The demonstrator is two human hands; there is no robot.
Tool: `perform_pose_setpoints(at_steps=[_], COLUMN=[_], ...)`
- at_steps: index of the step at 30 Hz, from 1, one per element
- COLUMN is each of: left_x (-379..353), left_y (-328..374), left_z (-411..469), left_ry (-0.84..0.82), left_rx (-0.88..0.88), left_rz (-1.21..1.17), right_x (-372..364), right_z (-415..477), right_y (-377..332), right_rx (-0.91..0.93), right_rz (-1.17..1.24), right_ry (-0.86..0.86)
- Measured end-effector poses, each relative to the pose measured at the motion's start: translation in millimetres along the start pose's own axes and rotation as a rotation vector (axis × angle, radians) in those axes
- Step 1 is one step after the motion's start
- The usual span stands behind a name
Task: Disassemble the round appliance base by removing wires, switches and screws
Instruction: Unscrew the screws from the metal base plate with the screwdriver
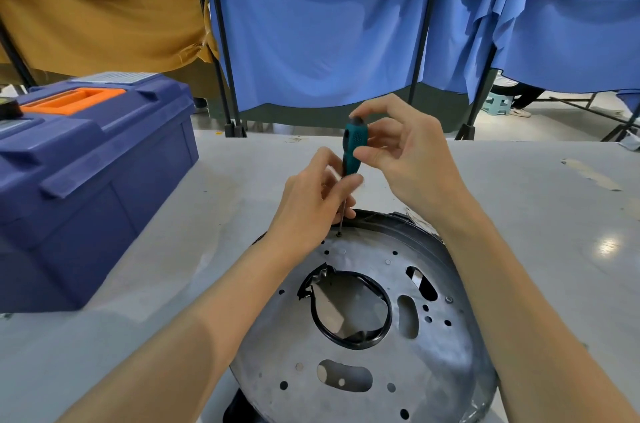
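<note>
The round appliance base (367,350) lies flat on the grey table, a metal disc with many holes, a black-ringed centre opening and a dark plastic rim. A teal-handled screwdriver (354,149) stands upright, its thin shaft tip set on a screw (339,234) near the disc's far edge. My right hand (398,152) pinches the handle's top between thumb and fingers. My left hand (315,194) holds the lower handle and shaft with curled fingers, steadying it just above the disc.
A large blue toolbox (83,180) with an orange handle stands on the table (536,214) at the left. Blue and mustard cloth screens on black poles hang behind the table's far edge. A small stool (496,104) and a person's feet show at the far right.
</note>
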State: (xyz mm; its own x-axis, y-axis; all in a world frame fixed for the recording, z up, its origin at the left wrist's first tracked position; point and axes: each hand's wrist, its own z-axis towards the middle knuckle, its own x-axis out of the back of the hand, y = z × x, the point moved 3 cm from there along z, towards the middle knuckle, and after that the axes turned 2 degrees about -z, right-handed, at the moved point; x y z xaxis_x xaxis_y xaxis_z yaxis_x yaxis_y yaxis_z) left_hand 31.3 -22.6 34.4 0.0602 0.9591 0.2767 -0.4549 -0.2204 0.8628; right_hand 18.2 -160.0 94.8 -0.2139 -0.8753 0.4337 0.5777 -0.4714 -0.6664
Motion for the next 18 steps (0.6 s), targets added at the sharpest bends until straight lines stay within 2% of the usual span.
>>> perform_pose_setpoints(at_steps=[4, 11, 15, 18], left_x=[-1.5, 0.2, -1.6, -3.8], left_y=[-1.2, -0.1, 3.0, 3.5], left_z=[-1.0, -1.7, -4.1, -3.7], left_ry=[-0.061, 0.036, -0.017, -0.060], left_rx=[0.004, -0.019, -0.058, -0.047], left_rz=[0.060, 0.123, 0.134, 0.152], right_x=[0.7, -4.6, -1.0, 1.5], right_z=[-0.9, -2.5, -1.2, -0.9], right_y=[2.3, -3.9, -6.3, -3.3], right_rx=[-0.036, -0.010, 0.013, -0.010], right_rz=[0.022, -0.066, -0.078, -0.104], right_ry=[0.015, 0.034, 0.087, 0.059])
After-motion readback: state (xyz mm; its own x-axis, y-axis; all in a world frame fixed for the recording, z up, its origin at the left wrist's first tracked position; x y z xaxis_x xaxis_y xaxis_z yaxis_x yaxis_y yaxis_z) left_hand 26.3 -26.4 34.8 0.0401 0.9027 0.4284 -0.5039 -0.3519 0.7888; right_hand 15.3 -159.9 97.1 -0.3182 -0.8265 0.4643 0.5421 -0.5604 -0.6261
